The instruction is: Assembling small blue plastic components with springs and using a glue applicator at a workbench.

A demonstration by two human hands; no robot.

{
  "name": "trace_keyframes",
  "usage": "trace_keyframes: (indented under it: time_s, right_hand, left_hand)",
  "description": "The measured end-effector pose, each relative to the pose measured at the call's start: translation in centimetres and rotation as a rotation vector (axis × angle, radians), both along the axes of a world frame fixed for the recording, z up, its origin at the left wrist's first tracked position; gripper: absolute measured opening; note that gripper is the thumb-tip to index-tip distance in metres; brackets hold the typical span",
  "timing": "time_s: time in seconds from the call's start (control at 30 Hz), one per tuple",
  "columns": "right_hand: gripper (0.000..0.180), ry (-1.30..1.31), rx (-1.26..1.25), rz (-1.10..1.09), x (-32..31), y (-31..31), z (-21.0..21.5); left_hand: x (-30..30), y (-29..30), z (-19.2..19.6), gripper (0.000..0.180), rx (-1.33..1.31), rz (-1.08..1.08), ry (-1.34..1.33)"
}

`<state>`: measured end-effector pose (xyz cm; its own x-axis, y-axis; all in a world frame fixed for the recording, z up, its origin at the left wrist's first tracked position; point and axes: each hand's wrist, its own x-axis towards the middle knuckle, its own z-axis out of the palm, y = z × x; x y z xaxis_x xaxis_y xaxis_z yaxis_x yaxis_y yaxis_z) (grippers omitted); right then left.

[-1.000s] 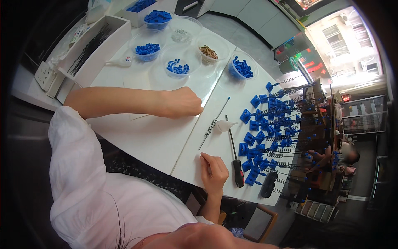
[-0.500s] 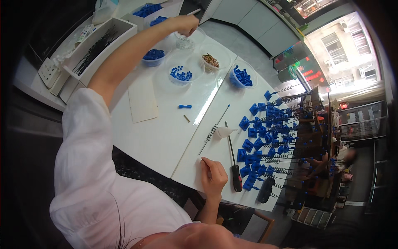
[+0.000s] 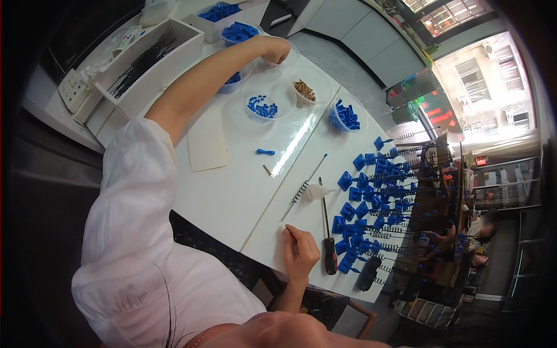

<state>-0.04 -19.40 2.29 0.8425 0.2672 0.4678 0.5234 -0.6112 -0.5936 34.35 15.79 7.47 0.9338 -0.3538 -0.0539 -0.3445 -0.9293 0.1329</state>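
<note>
Forearm stretched far across the white bench (image 3: 232,197), the left hand (image 3: 277,50) dips with fingers curled into a clear round tub (image 3: 288,58) at the far side; what those fingers pinch, if anything, cannot be made out. The right hand (image 3: 300,253) rests near the body on the bench, loosely curled, its thumb and fingertips closed together on something too small to tell. Just right of it lies a screwdriver (image 3: 329,255) with a black handle, beside scattered blue plastic parts (image 3: 354,214). A tub of small blue pieces (image 3: 264,107) sits near the left forearm. Part of the reached tub is hidden behind the hand.
</note>
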Motion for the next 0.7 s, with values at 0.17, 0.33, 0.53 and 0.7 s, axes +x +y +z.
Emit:
trace_keyframes:
  time_s: [0.17, 0.33, 0.53, 0.7]
  right_hand:
    - [0.011, 0.019, 0.023, -0.014, -0.1, 0.0, -0.1]
    - [0.012, 0.025, 0.013, 0.005, -0.1, -0.3, 0.0]
    - [0.020, 0.029, 0.005, 0.002, 0.0, -0.2, 0.2]
    - [0.019, 0.009, 0.014, 0.025, 0.0, 0.0, 0.2]
  left_hand:
    - [-0.6, 0.5, 1.4, 0.014, -0.123, -0.037, -0.040]
    - [-6.1, -1.4, 7.2, 0.010, -0.540, -0.277, -0.114]
    - [-17.8, -7.4, 5.2, 0.004, -0.184, -0.426, -0.008]
    - [-19.5, -8.1, 0.3, 0.006, -0.094, -0.463, -0.139]
